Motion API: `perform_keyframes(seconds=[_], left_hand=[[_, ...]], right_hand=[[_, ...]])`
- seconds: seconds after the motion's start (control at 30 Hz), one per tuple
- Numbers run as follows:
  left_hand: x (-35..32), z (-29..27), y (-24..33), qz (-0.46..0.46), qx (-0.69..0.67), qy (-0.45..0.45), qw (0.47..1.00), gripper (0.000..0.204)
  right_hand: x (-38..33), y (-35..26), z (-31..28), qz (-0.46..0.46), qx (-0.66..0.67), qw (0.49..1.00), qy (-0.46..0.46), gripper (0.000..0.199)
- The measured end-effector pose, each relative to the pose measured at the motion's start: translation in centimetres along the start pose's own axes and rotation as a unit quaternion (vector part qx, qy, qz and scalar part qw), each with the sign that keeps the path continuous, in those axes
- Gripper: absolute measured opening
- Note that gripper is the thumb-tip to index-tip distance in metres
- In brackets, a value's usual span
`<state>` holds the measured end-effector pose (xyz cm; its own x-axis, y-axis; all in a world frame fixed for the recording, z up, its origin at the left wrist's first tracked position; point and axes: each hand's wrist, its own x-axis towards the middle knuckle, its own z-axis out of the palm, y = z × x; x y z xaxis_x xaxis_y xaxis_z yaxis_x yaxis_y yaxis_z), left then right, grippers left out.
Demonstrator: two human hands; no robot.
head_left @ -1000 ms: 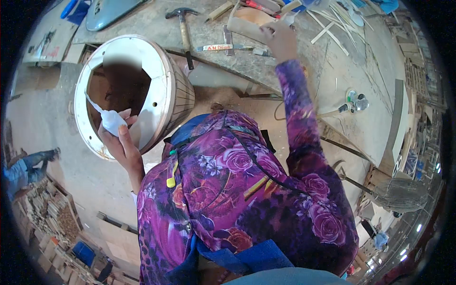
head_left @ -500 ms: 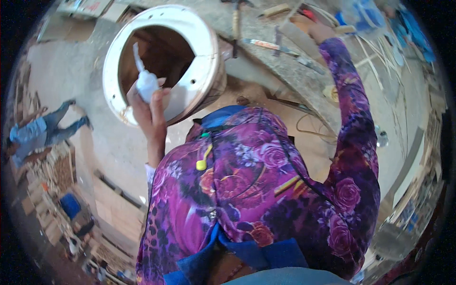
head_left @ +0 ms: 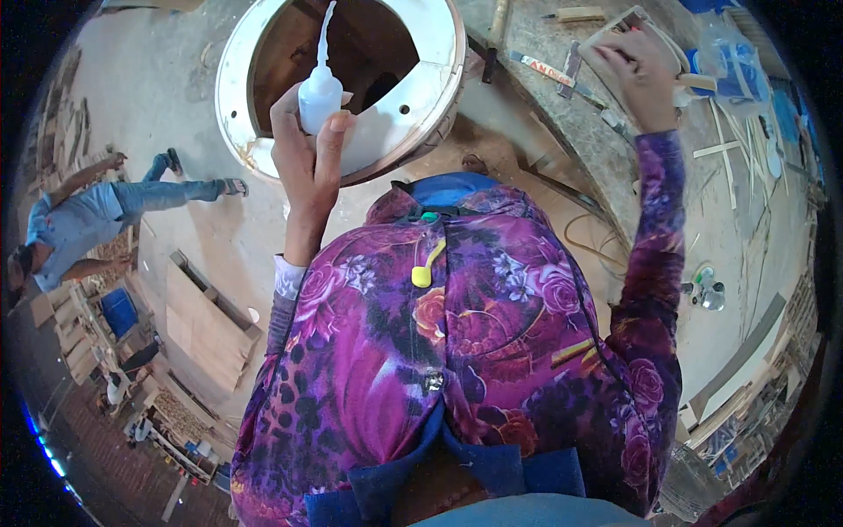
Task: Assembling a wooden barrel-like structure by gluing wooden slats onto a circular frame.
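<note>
My left hand [head_left: 307,154] grips a white plastic squeeze bottle [head_left: 320,101], its long thin nozzle pointing up. The bottle is in front of a round, white-rimmed hollow wooden piece [head_left: 426,92] with a wide opening and small holes in its face. Whether the bottle touches the rim, I cannot tell. Away to the right, my right hand [head_left: 648,81] hovers over a shallow grey open container [head_left: 601,72] on the worktop. Its fingers are bent together; anything between them is too small to make out.
Beside the container on the worktop [head_left: 536,31] lie a hammer [head_left: 497,31], a wooden-handled brush [head_left: 578,14] and a flat strip [head_left: 544,68]. Thin wood strips [head_left: 742,145] spread at the right. On the left, another person [head_left: 97,211] walks near stacked wood [head_left: 79,351].
My right hand has drawn up from inside the container, its fingers now bent together. The left hand still grips the squeeze bottle. The view has shifted, and the person at left has stepped.
</note>
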<state>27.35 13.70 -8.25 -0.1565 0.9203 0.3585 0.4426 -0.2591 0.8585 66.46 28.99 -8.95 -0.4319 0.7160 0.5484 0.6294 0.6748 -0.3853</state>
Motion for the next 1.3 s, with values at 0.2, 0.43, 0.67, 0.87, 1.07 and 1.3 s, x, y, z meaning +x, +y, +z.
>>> perform_keyframes(seconds=[0.2,0.43,0.67,0.87,1.07,1.3], left_hand=[[-0.1,0.2,-0.4,0.013,-0.006,0.004,1.000,0.049],[-0.4,0.3,-1.0,0.020,-0.013,0.011,1.000,0.053],[-0.3,0.1,-0.8,0.034,0.013,0.001,0.999,0.053],[-0.2,0.0,-0.8,0.039,0.014,-0.013,0.999,0.053],[-0.3,0.0,-1.0,0.035,-0.002,-0.018,0.999,0.053],[0.0,0.0,-0.4,0.006,-0.036,-0.013,0.999,0.054]], right_hand=[[1.8,-11.7,6.9,0.034,0.169,0.985,0.003,0.012],[2.0,-12.2,9.2,-0.074,0.044,0.994,0.061,0.021],[-0.5,-14.9,8.3,-0.042,-0.093,0.994,-0.029,0.043],[-1.6,-16.5,7.5,-0.007,-0.120,0.988,-0.097,0.055],[-1.0,-16.8,7.6,0.032,-0.128,0.986,-0.098,0.055],[-1.6,-17.7,6.7,0.062,-0.103,0.984,-0.131,0.051]])
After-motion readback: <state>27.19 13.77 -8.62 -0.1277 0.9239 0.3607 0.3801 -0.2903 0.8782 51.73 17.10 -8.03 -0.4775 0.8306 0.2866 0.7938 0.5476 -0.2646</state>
